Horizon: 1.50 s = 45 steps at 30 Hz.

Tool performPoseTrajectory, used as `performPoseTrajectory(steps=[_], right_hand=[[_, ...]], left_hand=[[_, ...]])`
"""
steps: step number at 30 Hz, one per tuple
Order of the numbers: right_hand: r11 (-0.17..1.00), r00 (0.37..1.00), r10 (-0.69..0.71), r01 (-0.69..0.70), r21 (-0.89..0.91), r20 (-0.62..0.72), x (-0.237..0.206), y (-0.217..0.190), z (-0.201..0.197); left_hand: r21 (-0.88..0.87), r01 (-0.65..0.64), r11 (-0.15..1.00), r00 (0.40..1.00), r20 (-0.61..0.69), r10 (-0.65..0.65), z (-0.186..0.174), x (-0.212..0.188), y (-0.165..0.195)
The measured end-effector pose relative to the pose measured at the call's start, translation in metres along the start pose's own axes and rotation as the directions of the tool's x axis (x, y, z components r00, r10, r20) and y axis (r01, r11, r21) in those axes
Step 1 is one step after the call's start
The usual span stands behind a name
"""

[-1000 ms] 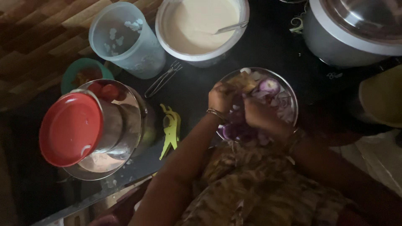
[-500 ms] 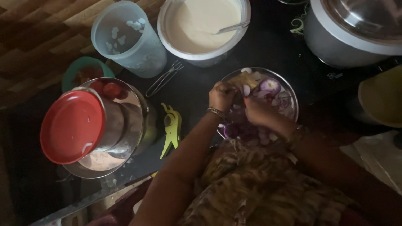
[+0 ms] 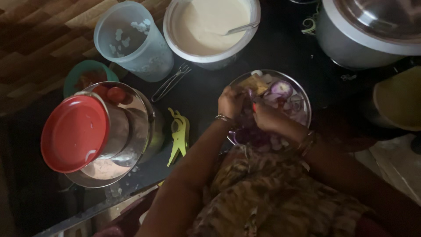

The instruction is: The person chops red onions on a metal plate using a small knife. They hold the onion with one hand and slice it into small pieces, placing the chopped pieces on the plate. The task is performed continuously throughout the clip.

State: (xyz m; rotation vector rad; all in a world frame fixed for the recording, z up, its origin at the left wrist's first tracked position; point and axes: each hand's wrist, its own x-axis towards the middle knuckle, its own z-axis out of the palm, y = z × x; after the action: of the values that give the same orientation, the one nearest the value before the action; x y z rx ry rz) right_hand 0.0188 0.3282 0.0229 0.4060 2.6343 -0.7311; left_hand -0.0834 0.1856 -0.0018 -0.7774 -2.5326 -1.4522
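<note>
Both hands have barely shifted since half a second ago, staying over the round steel plate (image 3: 302,98) of sliced purple onion (image 3: 283,88). Left hand (image 3: 231,101) is curled, fingertips pinched together on something small above the plate's near-left part; what it pinches is too dark to make out. Right hand (image 3: 267,117) is likewise closed around a small piece beside it, the two hands nearly touching; a spot of red shows between them, unclear what. Much of the plate's near side is hidden under the wrists and shadow.

To the left lies a yellow-green plastic peeler (image 3: 179,134) on the dark counter, and a wire fork (image 3: 172,83) beyond it. A red round lid (image 3: 74,131) rests tilted on a steel bowl (image 3: 140,127). A frosted plastic jug (image 3: 131,41) with pale leaf prints stands next to a white tub of cream batter (image 3: 210,26) with a spoon. A steel cooker (image 3: 364,30) is cut off at the top right.
</note>
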Motion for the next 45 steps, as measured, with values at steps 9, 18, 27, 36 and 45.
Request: performPoseTrajectory(steps=[9, 18, 27, 36, 45], right_hand=[[0.974, 0.96, 0.221, -0.208, -0.091, 0.173, -0.037, -0.023, -0.032], [0.99, 0.977, 0.142, -0.139, -0.029, 0.16, -0.027, -0.022, -0.05], [0.988, 0.982, 0.151, -0.15, -0.022, 0.113, -0.008, -0.016, -0.017], [0.826, 0.856, 0.141, -0.379, 0.417, 0.498, -0.046, 0.062, -0.044], [0.87, 0.973, 0.014, -0.125, 0.478, 0.229, -0.059, 0.119, -0.04]], left_hand=[[0.001, 0.007, 1.0, 0.999, 0.042, -0.007, 0.001, 0.006, -0.001], [-0.007, -0.06, 0.998, 0.996, 0.06, 0.06, -0.005, 0.009, -0.006], [0.017, 0.065, 0.998, 0.995, 0.069, -0.066, -0.001, 0.009, 0.001], [0.107, -0.123, 0.987, 0.965, 0.246, 0.093, 0.009, 0.022, 0.009], [0.078, -0.559, 0.825, 0.679, 0.615, 0.401, 0.021, -0.007, 0.01]])
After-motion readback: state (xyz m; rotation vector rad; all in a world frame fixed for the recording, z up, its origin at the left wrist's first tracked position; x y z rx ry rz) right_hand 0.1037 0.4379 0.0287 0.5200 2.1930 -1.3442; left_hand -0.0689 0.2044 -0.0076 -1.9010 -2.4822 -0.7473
